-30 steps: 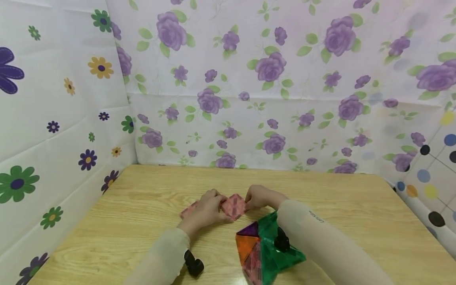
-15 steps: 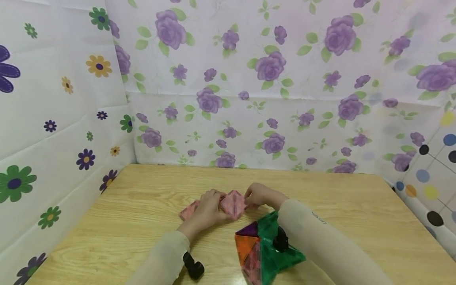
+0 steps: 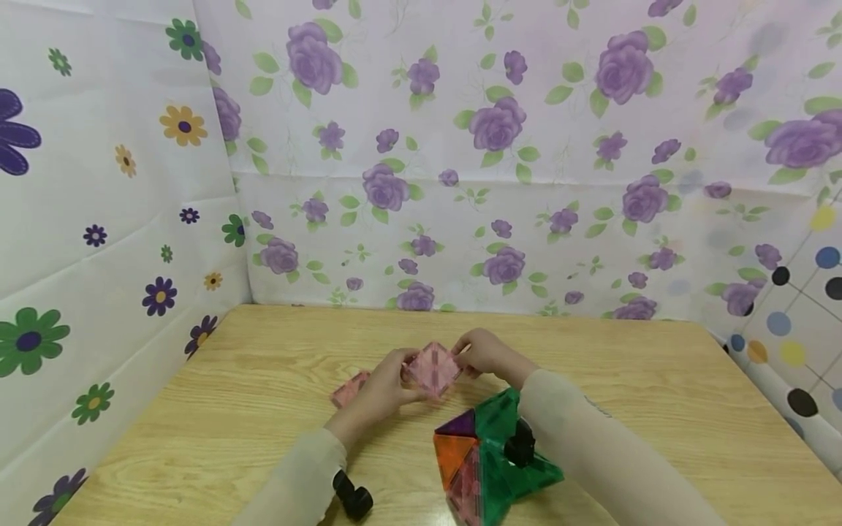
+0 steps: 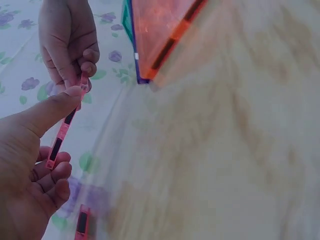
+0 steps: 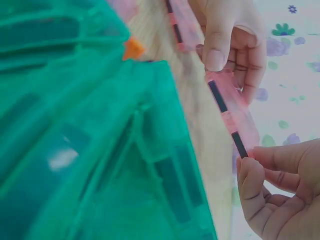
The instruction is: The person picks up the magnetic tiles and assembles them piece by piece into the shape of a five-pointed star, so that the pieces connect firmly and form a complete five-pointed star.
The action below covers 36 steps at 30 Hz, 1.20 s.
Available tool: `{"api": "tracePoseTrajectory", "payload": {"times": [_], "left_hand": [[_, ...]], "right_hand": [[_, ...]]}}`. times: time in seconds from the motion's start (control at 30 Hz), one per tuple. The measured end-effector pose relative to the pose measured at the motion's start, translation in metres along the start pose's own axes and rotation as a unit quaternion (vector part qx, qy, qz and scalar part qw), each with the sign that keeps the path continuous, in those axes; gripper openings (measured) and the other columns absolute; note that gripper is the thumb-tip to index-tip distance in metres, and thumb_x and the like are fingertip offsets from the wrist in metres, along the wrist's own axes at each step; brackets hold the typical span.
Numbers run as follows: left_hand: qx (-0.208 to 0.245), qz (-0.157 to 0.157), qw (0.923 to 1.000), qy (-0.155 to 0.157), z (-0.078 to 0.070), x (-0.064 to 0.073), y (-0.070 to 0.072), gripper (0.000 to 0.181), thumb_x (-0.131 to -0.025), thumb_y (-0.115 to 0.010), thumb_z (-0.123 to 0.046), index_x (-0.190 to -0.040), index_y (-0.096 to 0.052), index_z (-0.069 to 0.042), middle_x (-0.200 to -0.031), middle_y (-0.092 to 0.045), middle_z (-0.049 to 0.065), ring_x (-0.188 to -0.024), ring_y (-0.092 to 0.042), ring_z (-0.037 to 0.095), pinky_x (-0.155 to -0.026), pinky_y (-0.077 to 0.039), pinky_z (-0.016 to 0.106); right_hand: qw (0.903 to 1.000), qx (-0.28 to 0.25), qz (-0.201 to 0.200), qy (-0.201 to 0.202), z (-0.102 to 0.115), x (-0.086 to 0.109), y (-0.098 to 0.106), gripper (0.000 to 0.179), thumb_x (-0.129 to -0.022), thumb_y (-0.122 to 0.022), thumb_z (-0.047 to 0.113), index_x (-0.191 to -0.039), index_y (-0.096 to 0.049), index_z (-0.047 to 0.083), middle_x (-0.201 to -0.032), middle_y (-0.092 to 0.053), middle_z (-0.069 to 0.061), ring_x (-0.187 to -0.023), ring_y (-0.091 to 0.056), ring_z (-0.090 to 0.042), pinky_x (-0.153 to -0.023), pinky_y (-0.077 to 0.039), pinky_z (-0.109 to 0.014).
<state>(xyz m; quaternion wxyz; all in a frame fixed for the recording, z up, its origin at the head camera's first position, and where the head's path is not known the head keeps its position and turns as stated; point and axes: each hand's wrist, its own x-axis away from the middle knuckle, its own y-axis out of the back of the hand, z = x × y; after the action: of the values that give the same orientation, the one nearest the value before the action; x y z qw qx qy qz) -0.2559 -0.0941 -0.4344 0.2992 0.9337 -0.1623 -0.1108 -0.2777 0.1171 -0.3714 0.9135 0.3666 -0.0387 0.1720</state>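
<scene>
Both hands hold a see-through pink magnetic tile [image 3: 434, 371], diamond-shaped with a dark seam down its middle, raised off the table. My left hand [image 3: 384, 383] grips its left corner between thumb and fingers; the left wrist view shows the thumb pressed on the tile's face [image 4: 65, 127]. At the opposite corner my right hand [image 3: 490, 354] pinches the tile between thumb and fingertips, as the right wrist view shows too. Dark magnet strips line the tile's edge [image 5: 227, 117]. A second pink tile [image 3: 347, 391] lies on the table, partly behind the left hand.
Nearer the body stands a magnetic-tile build with green [image 3: 496, 420], orange [image 3: 454, 456], purple [image 3: 462, 424] and pink [image 3: 465, 491] panels, below the right forearm. It fills much of the right wrist view. Patterned cloths [image 3: 421, 183] hang behind the wooden table [image 3: 263, 409].
The held pink tile has risen a little, away from the body, and both hands moved with it. The second pink tile and the build stay in place.
</scene>
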Motion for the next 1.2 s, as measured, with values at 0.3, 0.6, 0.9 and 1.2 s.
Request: {"api": "tracePoseTrajectory", "payload": {"times": [0.3,0.6,0.9,1.2], "left_hand": [[0.114,-0.046,0.9923,0.013,-0.008,0.001,0.004,0.030,-0.097,-0.056,-0.017,-0.126,-0.058,-0.008,-0.103,-0.062,0.012,-0.083,-0.057,0.019,-0.060,-0.048,0.025],[0.166,-0.042,0.9837,0.055,-0.016,0.006,0.010,0.030,-0.091,-0.066,-0.016,-0.119,-0.065,-0.007,-0.097,-0.068,0.011,-0.077,-0.056,0.010,-0.067,-0.049,0.028],[0.214,0.024,0.9736,0.076,-0.012,0.015,0.009,0.027,-0.091,-0.064,-0.009,-0.116,-0.065,0.001,-0.089,-0.070,0.003,-0.067,-0.054,0.009,-0.061,-0.045,0.025],[0.285,0.066,0.9538,0.068,-0.008,0.022,-0.001,0.024,-0.092,-0.062,-0.005,-0.113,-0.059,0.008,-0.077,-0.065,-0.003,-0.068,-0.060,0.010,-0.062,-0.051,0.025]], "right_hand": [[0.9995,-0.023,0.015,0.017,0.000,0.005,0.012,0.020,-0.096,-0.056,0.007,-0.110,-0.067,0.000,-0.080,-0.066,-0.010,-0.059,-0.055,-0.013,-0.059,-0.054,-0.027],[0.9952,-0.054,0.059,0.056,0.001,0.015,0.023,0.022,-0.097,-0.054,0.006,-0.113,-0.066,-0.002,-0.074,-0.061,-0.006,-0.057,-0.052,-0.010,-0.059,-0.052,-0.023],[0.9903,-0.066,0.104,0.065,-0.006,0.021,0.026,0.021,-0.097,-0.054,0.007,-0.112,-0.067,0.000,-0.075,-0.060,-0.003,-0.060,-0.053,-0.011,-0.063,-0.053,-0.026],[0.9841,-0.078,0.145,0.068,-0.014,0.024,0.021,0.018,-0.097,-0.053,0.006,-0.108,-0.067,0.001,-0.075,-0.059,-0.003,-0.061,-0.050,-0.013,-0.061,-0.048,-0.026]]}}
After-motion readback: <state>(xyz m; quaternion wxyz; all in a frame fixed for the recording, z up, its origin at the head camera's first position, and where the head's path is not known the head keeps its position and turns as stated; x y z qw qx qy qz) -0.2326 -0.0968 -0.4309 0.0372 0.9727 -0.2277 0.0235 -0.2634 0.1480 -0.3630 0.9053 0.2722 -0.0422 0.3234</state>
